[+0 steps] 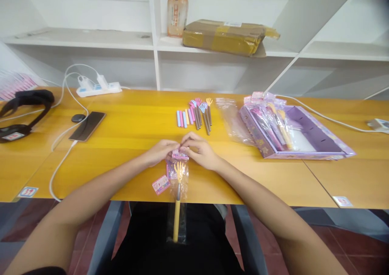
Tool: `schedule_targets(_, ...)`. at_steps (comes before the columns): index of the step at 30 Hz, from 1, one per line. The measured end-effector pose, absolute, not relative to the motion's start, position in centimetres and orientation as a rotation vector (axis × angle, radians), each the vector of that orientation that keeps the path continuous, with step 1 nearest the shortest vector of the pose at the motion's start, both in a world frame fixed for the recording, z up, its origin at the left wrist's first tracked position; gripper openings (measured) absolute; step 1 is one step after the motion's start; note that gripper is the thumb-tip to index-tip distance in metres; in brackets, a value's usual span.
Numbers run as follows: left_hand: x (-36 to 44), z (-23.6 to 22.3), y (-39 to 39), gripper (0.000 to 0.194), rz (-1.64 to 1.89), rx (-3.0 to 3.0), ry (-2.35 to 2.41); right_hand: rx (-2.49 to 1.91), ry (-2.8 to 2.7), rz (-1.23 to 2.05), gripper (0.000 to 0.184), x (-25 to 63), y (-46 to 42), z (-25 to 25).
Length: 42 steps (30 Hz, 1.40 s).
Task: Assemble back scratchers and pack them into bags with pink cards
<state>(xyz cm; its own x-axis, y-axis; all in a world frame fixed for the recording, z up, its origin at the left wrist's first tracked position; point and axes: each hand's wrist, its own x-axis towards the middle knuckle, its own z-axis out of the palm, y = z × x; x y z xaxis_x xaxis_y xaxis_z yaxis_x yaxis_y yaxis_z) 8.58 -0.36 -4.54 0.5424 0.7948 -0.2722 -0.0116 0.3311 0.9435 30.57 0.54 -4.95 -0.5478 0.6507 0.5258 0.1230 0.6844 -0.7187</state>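
Note:
A yellow hand-shaped back scratcher (176, 218) lies inside a clear plastic bag, its lower end hanging past the table's front edge. At the top of that bag, my left hand (158, 151) and my right hand (200, 150) pinch a small pink card (180, 155) from both sides. Some fingertips are hidden behind it. Another pink printed card (161, 184) rests on the table left of the bag. Beyond my hands are several loose scratcher heads on metal rods (207, 121), beside a row of short coloured handles (185, 119).
On the right, a purple box (304, 153) contains bagged scratchers (279, 129), with clear empty bags (232, 121) beside it. A phone (88, 126), cables, a power strip (99, 89) and a black headset (27, 113) occupy the left. White shelves hold a taped carton (225, 36).

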Motion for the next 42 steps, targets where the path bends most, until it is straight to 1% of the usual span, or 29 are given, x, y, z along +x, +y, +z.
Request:
schedule_targets(3, 8.5, -4.6, -0.3, 0.046, 0.591, 1.247, 0.835, -0.591, -2.071, 0.820, 0.027, 30.6, 0.5, -4.8)
schedule_targets(6, 8.3, -4.6, -0.2, 0.038, 0.585, 1.357, 0.823, -0.651, -2.001, 0.883, 0.024, 30.7, 0.6, -5.1)
schedule_targets(7, 8.2, -4.5, -0.1, 0.036, 0.584, 1.377, 0.819, -0.687, -1.987, 0.934, 0.025, 30.8, 0.6, -5.3)
schedule_targets(9, 8.0, -4.5, 0.0, 0.035, 0.565, 1.397, 0.812, -0.742, -1.988, 1.079, 0.034, 30.8, 0.7, -5.8)
schedule_targets(12, 7.8, -4.2, 0.1, 0.036, 0.514, 1.405, 0.801, -0.710, -1.983, 1.332, 0.043, 30.8, 0.7, -6.2)
schedule_targets(15, 7.6, -4.1, 0.2, 0.038, 0.480, 1.464, 0.802, -0.603, -1.904, 1.567, 0.041, 30.8, 0.7, -6.2)
schedule_targets(18, 7.5, -4.2, 0.2, 0.036, 0.461, 1.546, 0.790, -0.544, -1.869, 1.707, 0.036, 30.9, 0.6, -5.8)
schedule_targets(21, 7.4, -4.3, 0.3, 0.033, 0.457, 1.561, 0.761, -0.535, -1.885, 1.748, 0.033, 31.1, 0.6, -5.5)
schedule_targets(27, 7.4, -4.0, 0.1, 0.032, 0.432, 1.599, 0.696, -0.503, -1.930, 1.780, 0.034, 31.5, 0.7, -5.7)
schedule_targets(30, 7.5, -3.9, 0.0, 0.037, 0.447, 1.557, 0.764, -0.509, -1.898, 1.782, 0.036, 31.5, 0.9, -5.8)
schedule_targets(34, 7.6, -3.9, -0.1, 0.068, 0.502, 1.398, 0.829, -0.540, -1.803, 1.729, 0.050, 31.5, 1.3, -5.7)
schedule_targets(36, 7.8, -3.9, -0.2, 0.077, 0.510, 1.409, 0.793, -0.560, -1.742, 1.669, 0.057, 31.5, 1.5, -5.7)
schedule_targets(39, 8.2, -3.8, -0.4, 0.073, 0.467, 1.486, 0.689, -0.587, -1.645, 1.641, 0.063, 31.5, 1.8, -6.1)
schedule_targets(42, 8.3, -3.8, -0.4, 0.074, 0.548, 1.458, 0.703, -0.594, -1.547, 1.741, 0.057, 31.5, 1.8, -6.4)
